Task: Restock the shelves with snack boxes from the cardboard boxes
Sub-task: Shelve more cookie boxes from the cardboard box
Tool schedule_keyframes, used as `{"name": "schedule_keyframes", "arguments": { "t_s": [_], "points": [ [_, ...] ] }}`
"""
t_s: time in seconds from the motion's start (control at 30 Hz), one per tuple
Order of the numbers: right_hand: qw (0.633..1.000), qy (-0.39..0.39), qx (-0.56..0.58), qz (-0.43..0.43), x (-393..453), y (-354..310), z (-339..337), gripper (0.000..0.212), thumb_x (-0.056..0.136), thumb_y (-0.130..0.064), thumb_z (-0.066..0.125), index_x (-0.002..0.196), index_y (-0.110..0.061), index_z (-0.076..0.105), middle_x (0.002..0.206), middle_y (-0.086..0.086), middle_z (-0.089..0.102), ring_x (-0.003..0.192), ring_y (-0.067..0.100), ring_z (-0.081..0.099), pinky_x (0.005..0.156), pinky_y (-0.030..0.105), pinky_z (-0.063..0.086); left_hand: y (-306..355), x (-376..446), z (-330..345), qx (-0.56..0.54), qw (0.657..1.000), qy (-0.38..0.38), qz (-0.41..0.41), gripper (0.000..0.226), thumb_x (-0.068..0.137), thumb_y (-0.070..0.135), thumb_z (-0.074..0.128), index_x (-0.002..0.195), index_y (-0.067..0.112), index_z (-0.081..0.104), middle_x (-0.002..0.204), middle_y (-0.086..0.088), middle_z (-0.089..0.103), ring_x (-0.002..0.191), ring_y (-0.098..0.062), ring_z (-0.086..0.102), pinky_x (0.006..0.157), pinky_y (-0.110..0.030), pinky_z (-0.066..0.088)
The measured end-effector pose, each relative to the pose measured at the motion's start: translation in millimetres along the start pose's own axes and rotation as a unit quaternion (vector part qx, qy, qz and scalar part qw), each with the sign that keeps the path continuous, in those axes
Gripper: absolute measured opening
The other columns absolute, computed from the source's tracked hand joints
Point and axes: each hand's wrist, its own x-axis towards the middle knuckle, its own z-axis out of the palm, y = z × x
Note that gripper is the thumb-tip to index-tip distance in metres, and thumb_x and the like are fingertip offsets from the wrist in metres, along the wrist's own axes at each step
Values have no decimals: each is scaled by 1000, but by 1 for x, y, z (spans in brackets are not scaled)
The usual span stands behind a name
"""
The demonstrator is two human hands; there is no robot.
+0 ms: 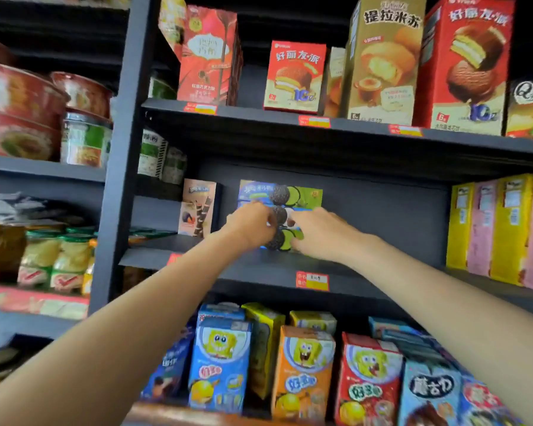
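A stack of blue and green cookie boxes with dark sandwich cookies printed on them stands on the dark middle shelf. My left hand holds the stack's left side, fingers curled against the box fronts. My right hand grips the right side of the lower boxes. Both arms reach up from below. The lower boxes are mostly hidden behind my hands.
A beige wafer-roll box stands left of the stack. Yellow and pink boxes fill the shelf's right end. Pie boxes line the shelf above, cartoon snack boxes the shelf below. Jars and bowls sit in the left bay.
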Motion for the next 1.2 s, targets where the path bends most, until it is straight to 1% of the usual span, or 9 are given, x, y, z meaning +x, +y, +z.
{"name": "schedule_keyframes", "arguments": {
  "t_s": [0.1, 0.2, 0.43, 0.57, 0.73, 0.83, 0.93, 1.07, 1.2],
  "points": [
    [998, 28, 31, -38, -50, -13, 11, 23, 88, -19, 49, 109, -9, 54, 104, 13, 57, 103, 35, 55, 68, 33, 40, 20, -72, 9, 51, 997, 61, 19, 32, 87, 14, 47, 116, 12, 59, 130, -11, 43, 116, -32, 47, 96, -43, 40],
    [991, 3, 109, -71, -116, -26, 35, 19, 86, -14, 55, 101, -3, 58, 100, 17, 64, 97, 33, 58, 69, 32, 35, 26, -149, 21, 66, 996, 18, 50, 31, 85, 14, 48, 114, 12, 58, 132, -11, 41, 120, -31, 43, 94, -44, 38],
    [922, -318, 212, 57, -256, -62, 146, 42, 86, -5, 63, 123, 8, 49, 98, 25, 59, 85, 29, 55, 56, 18, 34, -14, -314, 59, -7, 988, -147, -42, 34, 81, 17, 44, 105, 5, 64, 125, -19, 45, 114, -32, 50, 94, -39, 44],
    [888, -419, 187, 25, -306, -118, 193, 52, 90, -21, 60, 136, -7, 39, 131, 16, 52, 114, 30, 53, 89, 30, 41, -57, -405, 78, 47, 964, -253, -64, 33, 87, 16, 47, 117, 11, 59, 131, -12, 41, 119, -31, 44, 97, -44, 40],
    [846, -501, 181, -4, -331, -215, 247, 45, 95, -26, 51, 135, -7, 41, 122, 9, 51, 77, 16, 51, 61, 27, 40, -142, -533, 82, 67, 914, -378, -128, 33, 92, 16, 47, 124, 14, 53, 134, -7, 35, 124, -29, 39, 101, -43, 35],
    [820, -537, 198, -7, -361, -279, 301, 40, 97, -20, 48, 134, -6, 41, 130, 14, 49, 101, 27, 55, 76, 34, 45, -206, -602, 77, 79, 881, -430, -180, 32, 90, 17, 50, 121, 14, 55, 134, -6, 38, 126, -27, 39, 103, -44, 36],
    [782, -591, 194, -31, -406, -338, 354, 33, 96, -18, 45, 126, -5, 44, 125, 12, 46, 109, 30, 50, 74, 31, 36, -250, -646, 74, 81, 858, -450, -233, 35, 89, 20, 51, 123, 14, 55, 133, -8, 41, 124, -28, 42, 101, -41, 37],
    [743, -637, 203, 28, -465, -380, 422, 45, 95, -21, 46, 137, -13, 33, 133, 14, 38, 122, 34, 41, 90, 38, 38, -272, -682, 118, 112, 847, -477, -206, 41, 91, 17, 45, 131, 12, 43, 138, -10, 35, 126, -29, 42, 99, -39, 36],
    [718, -613, 265, 199, -512, -395, 519, 50, 93, -21, 48, 140, -14, 32, 137, 13, 42, 123, 29, 45, 100, 35, 40, -259, -736, 222, 47, 839, -514, -172, 40, 89, 16, 45, 129, 13, 42, 136, -10, 36, 117, -30, 47, 94, -37, 37]
  ]
}}
